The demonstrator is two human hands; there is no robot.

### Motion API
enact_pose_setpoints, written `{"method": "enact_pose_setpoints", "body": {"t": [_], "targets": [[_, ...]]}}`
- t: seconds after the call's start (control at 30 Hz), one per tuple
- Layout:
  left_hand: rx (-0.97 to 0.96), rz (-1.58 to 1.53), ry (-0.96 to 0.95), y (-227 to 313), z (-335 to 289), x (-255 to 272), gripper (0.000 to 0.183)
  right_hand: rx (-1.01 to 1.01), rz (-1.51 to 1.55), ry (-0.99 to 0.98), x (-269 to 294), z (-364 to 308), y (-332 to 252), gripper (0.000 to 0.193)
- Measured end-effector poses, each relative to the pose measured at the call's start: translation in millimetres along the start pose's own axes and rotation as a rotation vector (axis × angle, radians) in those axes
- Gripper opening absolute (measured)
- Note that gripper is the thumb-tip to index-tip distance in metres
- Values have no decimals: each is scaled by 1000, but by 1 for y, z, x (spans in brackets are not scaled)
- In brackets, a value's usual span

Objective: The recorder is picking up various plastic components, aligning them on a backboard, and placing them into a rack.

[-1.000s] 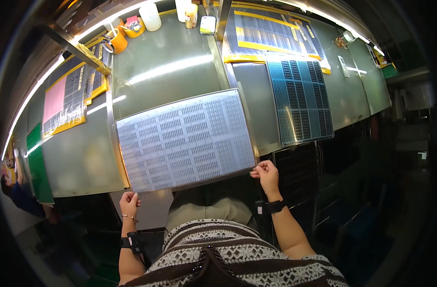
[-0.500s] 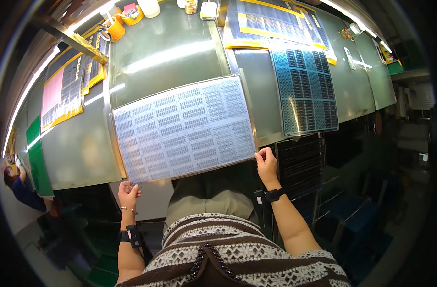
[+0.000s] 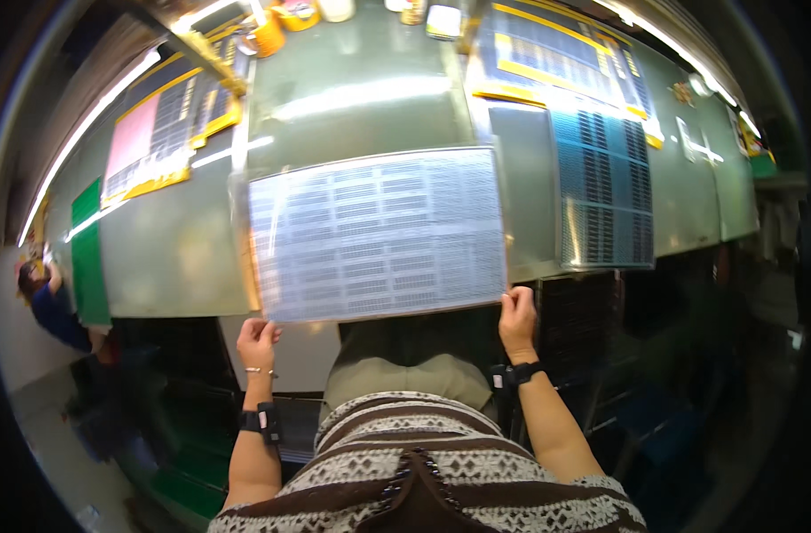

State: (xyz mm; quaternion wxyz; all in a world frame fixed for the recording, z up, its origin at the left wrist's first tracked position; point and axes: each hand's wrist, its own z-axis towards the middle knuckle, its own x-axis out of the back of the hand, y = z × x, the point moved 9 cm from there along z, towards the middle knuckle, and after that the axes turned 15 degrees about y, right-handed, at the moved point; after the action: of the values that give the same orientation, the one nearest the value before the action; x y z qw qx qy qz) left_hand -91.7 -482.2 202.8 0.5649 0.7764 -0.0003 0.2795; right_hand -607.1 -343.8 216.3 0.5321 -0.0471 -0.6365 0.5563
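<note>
1. Your left hand (image 3: 257,344) has thumb and fingers drawn together at the near left corner of the pale patterned sheet (image 3: 379,235), apparently pinching it; blur softens the contact.
2. Your right hand (image 3: 517,325) pinches the near right corner between thumb and fingers.
3. Sheet location: between and beyond your hands, over the tabletop (image 3: 179,271), its near edge facing you. Cannot tell whether it lies flat or is slightly raised.
4. Progress, judged: sheet spread out full, both near corners taken. Not yet done: release by either hand. Final seating cannot be confirmed.
5. Beyond your right hand, to its right: a teal-and-dark panel (image 3: 601,191), apart from both hands. Well left of your left hand: a green sheet (image 3: 88,253).
</note>
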Motion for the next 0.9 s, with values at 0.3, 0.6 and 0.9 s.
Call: {"method": "enact_pose_setpoints", "body": {"t": [0.3, 0.6, 0.9], "targets": [[-450, 406, 127, 32, -3, -9, 11, -52, -27, -31, 7, -3, 18, 10], [-604, 561, 222, 25, -14, -12, 16, -69, -11, -51, 0, -2, 16, 10], [121, 82, 373, -62, -19, -6, 26, 387, -465, -101, 2, 19, -70, 49]]}}
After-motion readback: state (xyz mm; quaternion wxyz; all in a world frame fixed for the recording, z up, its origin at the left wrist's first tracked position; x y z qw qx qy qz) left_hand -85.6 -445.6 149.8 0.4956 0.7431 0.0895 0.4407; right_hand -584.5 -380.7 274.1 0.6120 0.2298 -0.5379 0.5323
